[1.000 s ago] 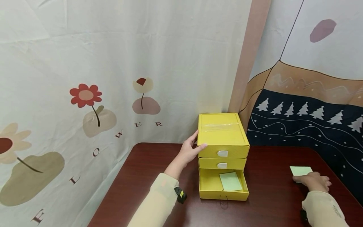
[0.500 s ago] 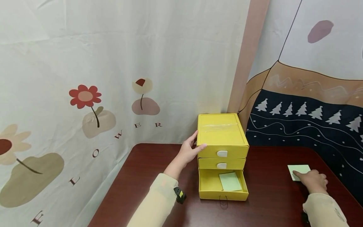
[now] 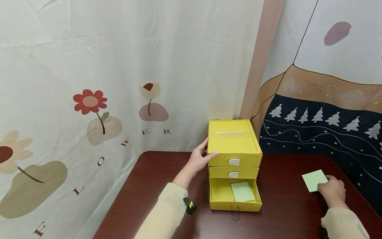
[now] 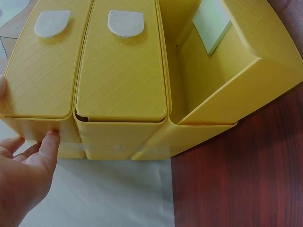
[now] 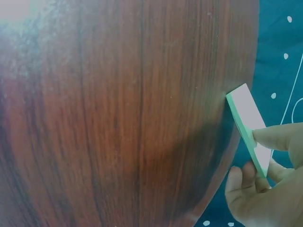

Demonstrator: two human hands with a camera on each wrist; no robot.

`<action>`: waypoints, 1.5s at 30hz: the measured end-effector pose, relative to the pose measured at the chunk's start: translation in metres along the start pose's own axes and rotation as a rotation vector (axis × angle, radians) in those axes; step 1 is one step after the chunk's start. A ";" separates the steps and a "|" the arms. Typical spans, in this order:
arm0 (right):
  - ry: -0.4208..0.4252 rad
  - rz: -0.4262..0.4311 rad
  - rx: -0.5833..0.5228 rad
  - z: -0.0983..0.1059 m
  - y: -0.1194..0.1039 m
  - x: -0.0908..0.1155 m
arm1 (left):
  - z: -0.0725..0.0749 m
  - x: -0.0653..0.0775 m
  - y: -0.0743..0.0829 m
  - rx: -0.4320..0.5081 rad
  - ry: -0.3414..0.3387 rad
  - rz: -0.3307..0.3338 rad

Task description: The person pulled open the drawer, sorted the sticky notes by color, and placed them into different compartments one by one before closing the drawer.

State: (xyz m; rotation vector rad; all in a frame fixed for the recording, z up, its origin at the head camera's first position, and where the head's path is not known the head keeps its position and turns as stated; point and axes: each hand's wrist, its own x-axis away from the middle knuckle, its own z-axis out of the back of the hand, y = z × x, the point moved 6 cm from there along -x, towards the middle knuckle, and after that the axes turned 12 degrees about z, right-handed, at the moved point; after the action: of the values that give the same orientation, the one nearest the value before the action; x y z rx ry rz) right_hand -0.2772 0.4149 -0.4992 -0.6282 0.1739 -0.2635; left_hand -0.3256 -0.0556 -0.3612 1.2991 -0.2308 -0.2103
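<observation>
A yellow three-drawer storage box (image 3: 234, 136) stands toward the back of the table. My left hand (image 3: 198, 160) rests on its upper left corner, thumb at the top front edge and fingers against the side. In the left wrist view, fingertips (image 4: 50, 137) touch the box wall. The bottom drawer (image 3: 216, 191) is pulled out, and a pale green sticky-note pad (image 3: 243, 191) lies in it, leaning toward the back. At the right, my right hand (image 3: 333, 191) pinches another pale green sticky-note pad (image 3: 314, 180) by one corner, its thickness showing in the right wrist view.
The upper two drawers are closed and bear white tabs (image 3: 234, 162). A thin dark loop (image 3: 235, 212) shows at the bottom drawer's front. The dark red table (image 3: 286, 212) ends at the right near a patterned curtain (image 3: 316, 132).
My right hand has taken hold of the sticky-note pad at the right and turned it slightly, drawing it a little leftward. The left hand and storage box stay in place.
</observation>
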 end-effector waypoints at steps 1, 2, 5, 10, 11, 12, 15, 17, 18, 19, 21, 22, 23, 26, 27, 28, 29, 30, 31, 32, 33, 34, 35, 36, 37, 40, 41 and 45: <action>0.010 0.004 -0.004 0.000 -0.001 0.000 | 0.000 0.000 0.000 0.002 -0.002 -0.002; 0.016 0.013 -0.007 0.000 -0.002 0.000 | 0.000 0.000 0.001 0.003 -0.003 -0.004; 0.035 0.049 -0.017 0.001 -0.008 0.000 | -0.001 0.001 0.001 -0.006 -0.003 -0.002; 0.076 0.137 -0.027 0.001 -0.021 0.002 | 0.000 0.001 0.000 -0.028 0.013 0.003; 0.083 0.159 -0.022 0.000 -0.024 0.002 | 0.000 0.001 0.000 -0.028 0.013 0.004; 0.088 0.180 -0.014 -0.001 -0.026 0.003 | 0.000 0.001 0.000 -0.028 0.014 0.005; 0.109 0.246 0.014 -0.004 -0.033 0.004 | 0.000 0.000 0.000 -0.024 0.015 0.007; 0.124 0.286 0.035 -0.005 -0.037 0.005 | 0.000 0.000 -0.001 -0.022 0.015 0.006; 0.135 0.305 0.047 -0.006 -0.039 0.006 | 0.000 0.000 -0.001 -0.021 0.016 0.003; 0.146 0.323 0.058 -0.007 -0.041 0.006 | 0.000 0.000 -0.001 -0.021 0.016 0.003; 0.170 0.359 0.080 -0.008 -0.046 0.007 | 0.000 0.000 -0.001 -0.022 0.014 0.001; 0.180 0.375 0.091 -0.009 -0.047 0.008 | 0.000 0.000 -0.001 -0.023 0.015 0.001; 0.185 0.388 0.101 -0.009 -0.049 0.008 | 0.000 0.001 -0.001 -0.023 0.016 0.001; 0.199 0.422 0.120 -0.011 -0.052 0.009 | 0.000 0.001 -0.001 -0.020 0.013 0.002; 0.202 0.430 0.125 -0.011 -0.052 0.010 | 0.000 0.001 -0.001 -0.017 0.012 0.002; 0.206 0.437 0.127 -0.011 -0.052 0.010 | 0.000 0.001 -0.001 -0.014 0.012 0.000; 0.212 0.445 0.129 -0.011 -0.052 0.011 | 0.000 0.001 -0.001 -0.011 0.011 -0.002; 0.220 0.453 0.130 -0.011 -0.053 0.012 | 0.000 0.001 -0.001 -0.008 0.009 -0.005; 0.226 0.461 0.130 -0.011 -0.053 0.012 | 0.000 0.001 -0.001 -0.005 0.007 -0.007; 0.233 0.468 0.129 -0.011 -0.054 0.013 | 0.000 0.001 -0.001 -0.003 0.006 -0.009; 0.243 0.479 0.130 -0.011 -0.055 0.014 | 0.000 0.000 -0.001 -0.004 0.008 -0.010; 0.253 0.490 0.130 -0.011 -0.055 0.015 | 0.000 0.000 -0.001 -0.005 0.008 -0.010; 0.262 0.500 0.132 -0.011 -0.056 0.016 | 0.000 0.000 -0.001 -0.005 0.009 -0.011; 0.271 0.514 0.134 -0.011 -0.058 0.016 | 0.000 0.000 -0.001 -0.004 0.009 -0.010; 0.279 0.526 0.138 -0.011 -0.059 0.017 | 0.000 0.000 -0.001 -0.005 0.010 -0.009; 0.290 0.559 0.164 -0.011 -0.063 0.019 | 0.000 0.000 -0.001 -0.004 0.011 -0.007; 0.287 0.568 0.175 -0.011 -0.064 0.019 | 0.000 0.000 -0.001 -0.004 0.012 -0.007; 0.278 0.601 0.210 -0.011 -0.068 0.023 | 0.000 0.000 -0.002 -0.016 0.023 -0.002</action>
State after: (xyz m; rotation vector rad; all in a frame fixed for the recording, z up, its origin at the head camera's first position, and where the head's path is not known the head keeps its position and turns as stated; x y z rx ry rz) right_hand -0.2709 0.3494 -0.4692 -0.3057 0.5822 0.2133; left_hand -0.3256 -0.0561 -0.3629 1.2857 -0.2077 -0.1985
